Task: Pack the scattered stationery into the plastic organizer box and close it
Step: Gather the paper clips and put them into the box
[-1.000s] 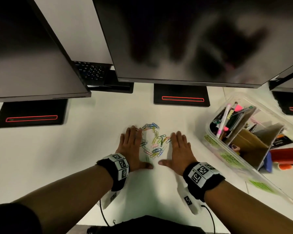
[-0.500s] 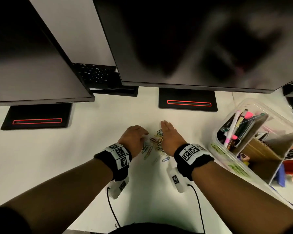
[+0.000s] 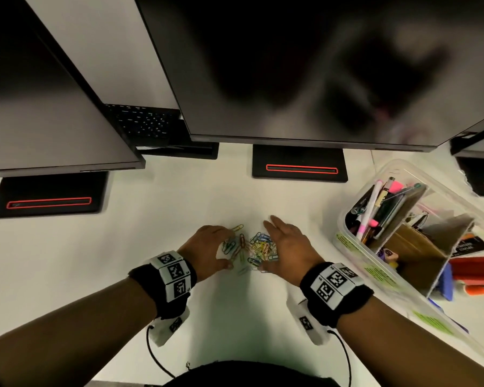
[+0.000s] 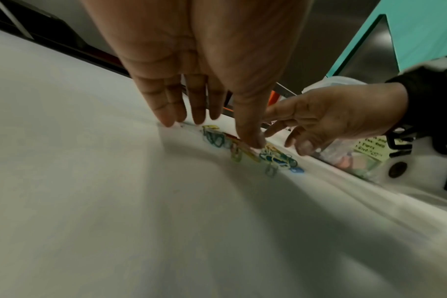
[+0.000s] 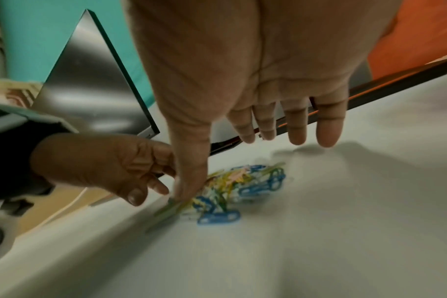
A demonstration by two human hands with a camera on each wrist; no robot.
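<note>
A pile of coloured paper clips [image 3: 253, 245] lies on the white desk between my two hands. My left hand [image 3: 221, 247] stands on its edge at the pile's left, fingertips on the desk and thumb [image 4: 253, 141] on the clips [image 4: 276, 157]. My right hand [image 3: 274, 244] cups the pile from the right, fingers straight and thumb [image 5: 189, 187] pressing on the clips [image 5: 250, 185]. Neither hand holds anything. The clear plastic organizer box [image 3: 344, 219] stands open at the right, with cardboard dividers and several pens [image 3: 375, 208] inside.
Dark monitors overhang the back of the desk on black stands with red stripes [image 3: 301, 169]. A keyboard [image 3: 143, 124] lies behind them. Red and orange items [image 3: 475, 268] lie right of the box. Clear plastic [image 3: 458, 344] stretches on toward the near right.
Both hands swept inward from lying flat and apart, pushing the scattered clips into a tight pile. Since half a second ago they have drawn slightly apart, showing the pile.
</note>
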